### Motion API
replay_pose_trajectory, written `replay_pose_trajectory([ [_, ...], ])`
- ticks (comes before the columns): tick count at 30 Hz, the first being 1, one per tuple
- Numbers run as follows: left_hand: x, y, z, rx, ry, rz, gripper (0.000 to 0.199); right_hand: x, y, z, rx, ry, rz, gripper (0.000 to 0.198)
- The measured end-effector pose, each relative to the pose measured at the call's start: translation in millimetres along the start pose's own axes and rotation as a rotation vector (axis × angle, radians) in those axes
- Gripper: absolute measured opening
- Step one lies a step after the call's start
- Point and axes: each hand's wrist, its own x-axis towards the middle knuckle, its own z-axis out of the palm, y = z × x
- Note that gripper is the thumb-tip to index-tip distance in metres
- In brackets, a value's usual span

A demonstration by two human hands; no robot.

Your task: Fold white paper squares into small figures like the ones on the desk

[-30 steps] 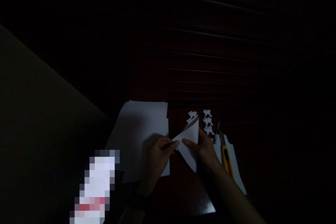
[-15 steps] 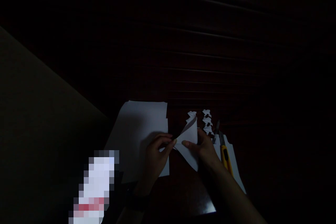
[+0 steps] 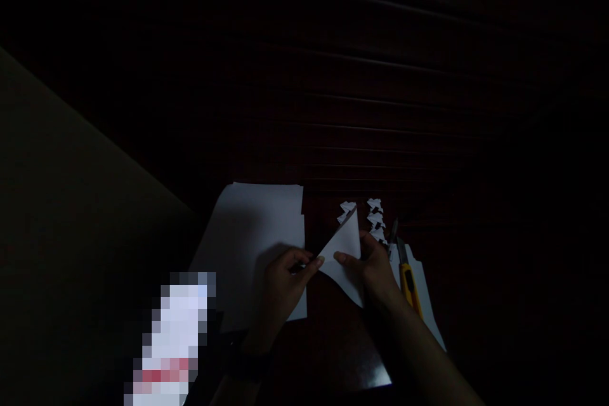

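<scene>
At the lower left stands a white shape with a red band (image 3: 174,323), too coarsely blurred to identify. Next to it, a stack of flat white paper sheets (image 3: 247,222) lies on the dark reddish-brown glossy desk (image 3: 328,342). The left hand (image 3: 284,282), with a dark band (image 3: 254,358) at its wrist, reaches over the stack's right edge; its thumb and index finger pinch the left corner of a folded white paper sheet (image 3: 340,247). That sheet is held between the 2 hands, right of the stack, its sharp tip pointing away from the person and its long axis running from far to near. The right hand (image 3: 378,273) grips its right side, thumb pressed on the face, other fingers mostly hidden behind. Beyond are small folded white paper pieces (image 3: 375,219) in 2 columns, 3 in the right-hand column. Farther right, a yellow-handled utility knife (image 3: 409,282) rests on white paper (image 3: 427,295), blade pointing away, beside a slim pen-like object (image 3: 394,229).
</scene>
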Motion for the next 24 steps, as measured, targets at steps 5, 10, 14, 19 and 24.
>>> replay_pose_trajectory([
  [5, -2, 0, 1, -0.018, 0.012, -0.075, 0.023, 0, -2, 1, 0.008, -0.001, 0.007, 0.042],
  [10, -1, -5, 0, 0.005, 0.005, -0.118, 0.024, 2, 0, -1, 0.009, 0.036, -0.007, 0.044],
  [14, 0, -8, -1, -0.052, 0.020, -0.139, 0.022, 4, 2, -5, 0.018, 0.031, -0.007, 0.043],
  [19, 2, -4, -2, -0.133, -0.022, -0.135, 0.027, 4, -1, -9, 0.024, 0.039, 0.007, 0.045],
  [24, -2, 3, 2, -0.092, -0.102, -0.146, 0.028, 4, 0, -8, 0.074, -0.009, 0.019, 0.046],
])
